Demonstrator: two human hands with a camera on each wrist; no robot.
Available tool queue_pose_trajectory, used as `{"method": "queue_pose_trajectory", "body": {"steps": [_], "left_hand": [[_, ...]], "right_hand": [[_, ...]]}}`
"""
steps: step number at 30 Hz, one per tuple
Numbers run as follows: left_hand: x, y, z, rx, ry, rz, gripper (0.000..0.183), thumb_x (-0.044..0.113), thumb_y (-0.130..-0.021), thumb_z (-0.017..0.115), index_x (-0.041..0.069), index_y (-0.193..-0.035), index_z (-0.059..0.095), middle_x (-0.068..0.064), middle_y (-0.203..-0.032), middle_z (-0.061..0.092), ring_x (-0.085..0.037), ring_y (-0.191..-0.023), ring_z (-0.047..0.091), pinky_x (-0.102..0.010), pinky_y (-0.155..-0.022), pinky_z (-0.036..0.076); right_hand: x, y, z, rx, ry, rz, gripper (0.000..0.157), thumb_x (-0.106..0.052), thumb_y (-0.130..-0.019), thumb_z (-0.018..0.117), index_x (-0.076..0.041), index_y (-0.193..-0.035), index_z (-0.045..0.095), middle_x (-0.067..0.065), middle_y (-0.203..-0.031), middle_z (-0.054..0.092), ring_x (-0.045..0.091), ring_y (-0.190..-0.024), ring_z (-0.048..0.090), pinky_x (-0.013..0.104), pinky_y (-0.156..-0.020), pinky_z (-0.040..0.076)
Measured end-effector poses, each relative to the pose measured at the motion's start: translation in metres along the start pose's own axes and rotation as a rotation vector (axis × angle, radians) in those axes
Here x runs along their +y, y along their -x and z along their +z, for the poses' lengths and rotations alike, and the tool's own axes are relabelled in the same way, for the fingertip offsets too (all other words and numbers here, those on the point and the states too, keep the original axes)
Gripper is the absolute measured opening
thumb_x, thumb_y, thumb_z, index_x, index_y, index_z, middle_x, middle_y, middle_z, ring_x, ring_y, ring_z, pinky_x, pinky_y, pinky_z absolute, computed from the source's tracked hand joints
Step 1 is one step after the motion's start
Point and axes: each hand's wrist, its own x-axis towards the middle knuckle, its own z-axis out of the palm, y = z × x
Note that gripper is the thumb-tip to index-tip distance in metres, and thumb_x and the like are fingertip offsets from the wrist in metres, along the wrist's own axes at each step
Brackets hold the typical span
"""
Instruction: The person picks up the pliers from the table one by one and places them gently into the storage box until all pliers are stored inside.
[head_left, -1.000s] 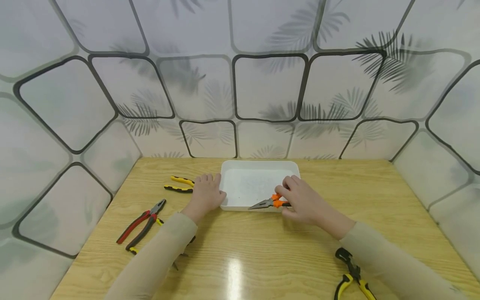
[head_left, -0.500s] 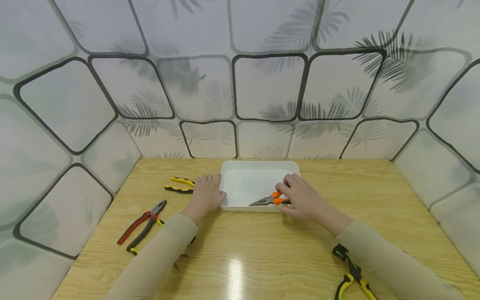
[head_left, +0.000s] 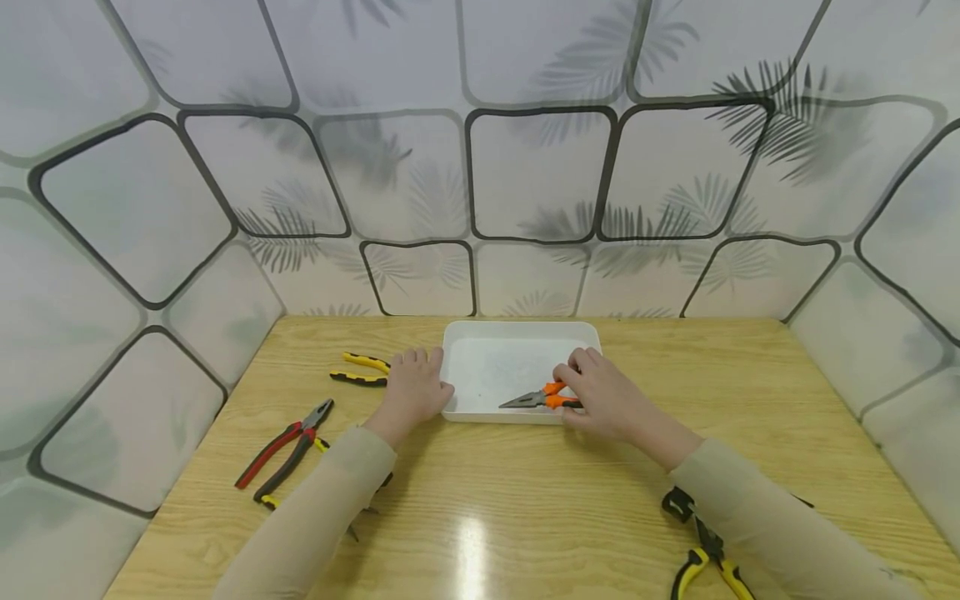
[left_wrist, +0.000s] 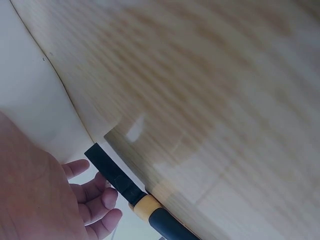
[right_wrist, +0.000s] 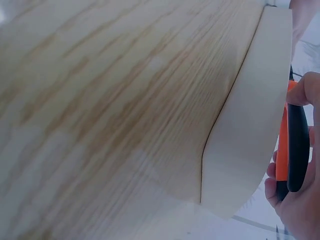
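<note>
A white rectangular tray (head_left: 491, 367) stands at the back middle of the table. In my right hand (head_left: 606, 396) are needle-nose pliers with orange and black handles (head_left: 557, 402); my fingers and thumb grip the handles. The grey nose points left over the tray's front edge area. My left hand (head_left: 414, 385) is at the tray's left side with fingers loosely bent. Beside it lie pliers with yellow and black handles (head_left: 364, 380), their head hidden by the hand in the head view. The left wrist view shows that dark head (left_wrist: 112, 170) close to the fingertips; contact is unclear.
Red and black pliers (head_left: 288, 450) lie at left. Another yellow and black tool (head_left: 268, 502) is mostly hidden under my left forearm. Front right, yellow and black pliers (head_left: 705, 542) lie beside my right sleeve. A patterned wall backdrop surrounds the wooden table (head_left: 480, 483).
The nose of the orange-handled pliers has shifted slightly up in the head view, inward from the tray's front rim. My right forearm moved a little. My left hand stayed still.
</note>
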Motion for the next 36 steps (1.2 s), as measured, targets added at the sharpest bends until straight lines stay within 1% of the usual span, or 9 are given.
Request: {"method": "queue_pose_trajectory", "body": {"steps": [5, 14, 16, 21, 23, 28, 32, 36], "left_hand": [[0.001, 0.0, 0.0, -0.005, 0.011, -0.001, 0.059, 0.038, -0.104, 0.051, 0.003, -0.151, 0.044, -0.022, -0.125, 0.06, -0.037, -0.113, 0.055, -0.052, -0.104, 0.043], [0.001, 0.0, 0.001, 0.014, 0.015, 0.005, 0.056, 0.037, -0.103, 0.053, 0.003, -0.147, 0.046, -0.021, -0.121, 0.06, -0.037, -0.11, 0.055, -0.051, -0.101, 0.044], [0.001, 0.0, 0.001, 0.019, 0.014, 0.004, 0.057, 0.037, -0.102, 0.053, 0.003, -0.147, 0.047, -0.021, -0.121, 0.06, -0.037, -0.109, 0.055, -0.051, -0.101, 0.044], [0.001, -0.002, 0.002, 0.006, -0.003, -0.007, 0.059, 0.038, -0.103, 0.053, 0.004, -0.15, 0.045, -0.021, -0.123, 0.06, -0.037, -0.112, 0.055, -0.051, -0.103, 0.044], [0.001, -0.001, 0.002, 0.002, -0.005, -0.008, 0.059, 0.038, -0.103, 0.052, 0.004, -0.151, 0.045, -0.021, -0.124, 0.06, -0.037, -0.112, 0.055, -0.051, -0.103, 0.044], [0.001, 0.0, 0.001, 0.014, -0.001, -0.003, 0.058, 0.038, -0.103, 0.052, 0.003, -0.149, 0.045, -0.022, -0.124, 0.06, -0.037, -0.111, 0.055, -0.052, -0.103, 0.044], [0.001, 0.002, 0.001, 0.032, 0.007, 0.002, 0.057, 0.037, -0.102, 0.053, 0.002, -0.147, 0.047, -0.022, -0.122, 0.061, -0.038, -0.111, 0.056, -0.052, -0.102, 0.045], [0.001, 0.001, 0.001, 0.034, 0.013, 0.004, 0.057, 0.037, -0.102, 0.052, 0.002, -0.147, 0.047, -0.022, -0.123, 0.061, -0.038, -0.112, 0.056, -0.052, -0.103, 0.044]], "right_hand": [[0.001, -0.001, 0.001, -0.007, -0.009, 0.011, 0.035, -0.027, -0.086, 0.079, -0.009, -0.113, 0.065, 0.005, -0.098, 0.049, 0.019, -0.086, 0.038, 0.033, -0.078, 0.034], [0.0, -0.004, 0.0, -0.006, -0.041, 0.022, 0.033, -0.021, -0.084, 0.075, -0.008, -0.112, 0.066, 0.007, -0.1, 0.051, 0.02, -0.087, 0.039, 0.035, -0.079, 0.035], [0.0, -0.006, -0.001, -0.004, -0.041, 0.016, 0.031, -0.02, -0.084, 0.076, -0.009, -0.111, 0.066, 0.007, -0.1, 0.051, 0.02, -0.087, 0.039, 0.034, -0.079, 0.035], [0.0, -0.009, -0.002, 0.007, -0.011, -0.023, 0.029, -0.019, -0.082, 0.079, -0.011, -0.106, 0.065, 0.006, -0.097, 0.05, 0.02, -0.086, 0.039, 0.034, -0.078, 0.035], [0.0, -0.01, -0.003, -0.002, 0.003, -0.034, 0.028, -0.02, -0.082, 0.08, -0.011, -0.105, 0.065, 0.006, -0.096, 0.05, 0.02, -0.085, 0.039, 0.034, -0.077, 0.036], [-0.002, -0.012, -0.006, -0.053, -0.002, -0.025, 0.026, -0.022, -0.086, 0.079, -0.012, -0.106, 0.065, 0.005, -0.097, 0.05, 0.019, -0.086, 0.039, 0.033, -0.077, 0.036], [-0.001, -0.012, -0.008, -0.093, -0.028, -0.011, 0.024, -0.022, -0.088, 0.076, -0.013, -0.108, 0.066, 0.005, -0.097, 0.051, 0.019, -0.084, 0.039, 0.032, -0.076, 0.036], [-0.001, -0.014, -0.009, -0.135, -0.064, 0.005, 0.024, -0.02, -0.089, 0.075, -0.012, -0.111, 0.069, 0.005, -0.099, 0.053, 0.018, -0.084, 0.039, 0.032, -0.076, 0.036]]}}
